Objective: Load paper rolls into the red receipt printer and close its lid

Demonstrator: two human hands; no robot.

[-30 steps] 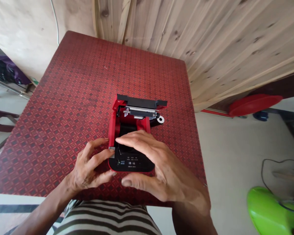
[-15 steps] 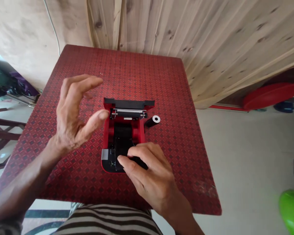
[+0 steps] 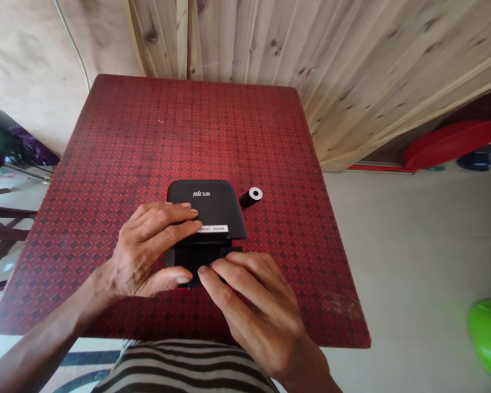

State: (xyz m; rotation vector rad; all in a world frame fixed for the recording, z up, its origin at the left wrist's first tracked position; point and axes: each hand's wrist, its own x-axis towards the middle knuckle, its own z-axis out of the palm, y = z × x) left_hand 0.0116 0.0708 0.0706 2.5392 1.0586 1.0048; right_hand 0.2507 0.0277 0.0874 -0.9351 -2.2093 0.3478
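Observation:
A red and black label printer sits on the table with its black lid down; the lid bears a logo and a white sticker. My left hand rests on the lid with fingers stretched out, its thumb apart near the front panel. At the printer's front edge, my right hand is closed, thumb and fingers pinching a black strip that comes out under the lid. The strip's far part is hidden by the fingers. Just right of the printer lies a black roll with a white end and a hollow core.
The printer stands on a table with a red patterned cover. Behind it rises a wooden plank wall. A chair is at the left. Off to the right are a green object and a red round object.
The printer's raised lid has come down over the compartment. My left hand has moved from the air at the left onto the lid. My right hand stays at the front with the strip.

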